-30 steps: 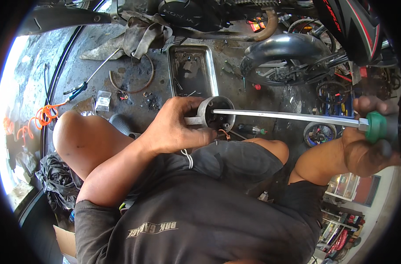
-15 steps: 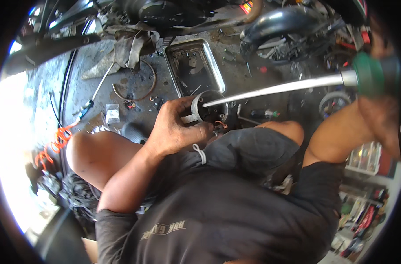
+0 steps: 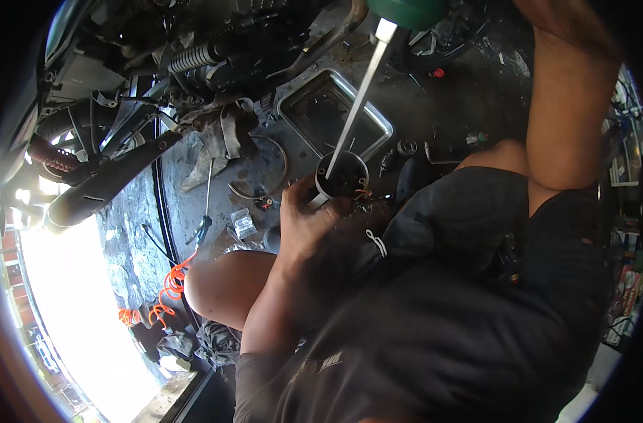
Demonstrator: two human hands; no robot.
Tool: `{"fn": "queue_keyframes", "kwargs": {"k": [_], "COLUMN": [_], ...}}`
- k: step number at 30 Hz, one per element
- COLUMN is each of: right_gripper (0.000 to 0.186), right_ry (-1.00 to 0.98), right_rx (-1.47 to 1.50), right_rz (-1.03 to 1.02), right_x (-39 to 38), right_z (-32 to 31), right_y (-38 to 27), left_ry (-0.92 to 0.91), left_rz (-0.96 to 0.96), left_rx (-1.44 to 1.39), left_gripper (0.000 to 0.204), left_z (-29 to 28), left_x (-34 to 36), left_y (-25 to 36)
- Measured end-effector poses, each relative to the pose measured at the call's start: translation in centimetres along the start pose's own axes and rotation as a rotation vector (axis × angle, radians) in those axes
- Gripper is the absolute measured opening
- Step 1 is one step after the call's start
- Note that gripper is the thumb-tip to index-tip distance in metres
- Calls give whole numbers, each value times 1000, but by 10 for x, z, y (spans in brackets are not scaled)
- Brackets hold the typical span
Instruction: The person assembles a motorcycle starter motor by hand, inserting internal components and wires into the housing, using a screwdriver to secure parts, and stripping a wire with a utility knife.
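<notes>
My left hand (image 3: 306, 224) is closed around a round, cup-shaped metal part (image 3: 325, 185) held above my lap, its open mouth facing up. Orange wires (image 3: 364, 194) stick out at its lower right side. A long screwdriver (image 3: 357, 102) with a green handle (image 3: 408, 10) reaches down from the top edge, its tip inside the cup. At the upper right, part of my right hand (image 3: 565, 20) shows beside the dark rim. Its fingers are hidden, so its hold on the handle cannot be made out.
Beyond the cup, a metal tray (image 3: 386, 130) lies on the oily floor. Motorcycle parts (image 3: 215, 63) fill the upper left. A curved metal band (image 3: 284, 166), a small plastic bag (image 3: 243, 223) and a coiled orange hose (image 3: 173, 282) lie to the left.
The view has turned. The screwdriver's handle has swung from the right edge to the top, its tip still in the cup. My right forearm now points upward; my left hand keeps its hold.
</notes>
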State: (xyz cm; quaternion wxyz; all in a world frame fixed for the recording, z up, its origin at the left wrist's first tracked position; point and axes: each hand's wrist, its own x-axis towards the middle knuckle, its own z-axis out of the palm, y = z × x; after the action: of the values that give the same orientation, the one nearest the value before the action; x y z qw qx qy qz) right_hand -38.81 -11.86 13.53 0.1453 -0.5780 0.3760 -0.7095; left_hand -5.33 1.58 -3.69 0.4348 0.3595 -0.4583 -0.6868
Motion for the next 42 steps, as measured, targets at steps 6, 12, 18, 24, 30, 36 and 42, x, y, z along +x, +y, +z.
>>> {"fn": "queue_keyframes", "kwargs": {"k": [6,12,18,24,30,36,42], "right_gripper": [51,51,51,50,50,50,49], "right_ry": [33,55,71,84,99,119,139], "right_rx": [-8,-7,-11,-16,-14,-23,-9], "right_rz": [3,12,15,22,25,26,19], "right_x": [6,9,11,12,13,15,19], "right_z": [-8,-12,-19,-24,-27,-36,-41], "right_y": [6,10,10,13,16,17,25], "left_ry": [37,54,62,75,72,61,49], "left_rz": [6,-12,14,4,13,19,29], "left_rx": [27,52,45,41,59,37,103], "left_gripper": [66,44,46,45,44,44,81], "left_z": [4,0,-2,-1,-4,-4,-11], "left_x": [4,1,3,1,-1,0,-2], "left_y": [-3,-2,-5,-4,-6,-7,-12]}}
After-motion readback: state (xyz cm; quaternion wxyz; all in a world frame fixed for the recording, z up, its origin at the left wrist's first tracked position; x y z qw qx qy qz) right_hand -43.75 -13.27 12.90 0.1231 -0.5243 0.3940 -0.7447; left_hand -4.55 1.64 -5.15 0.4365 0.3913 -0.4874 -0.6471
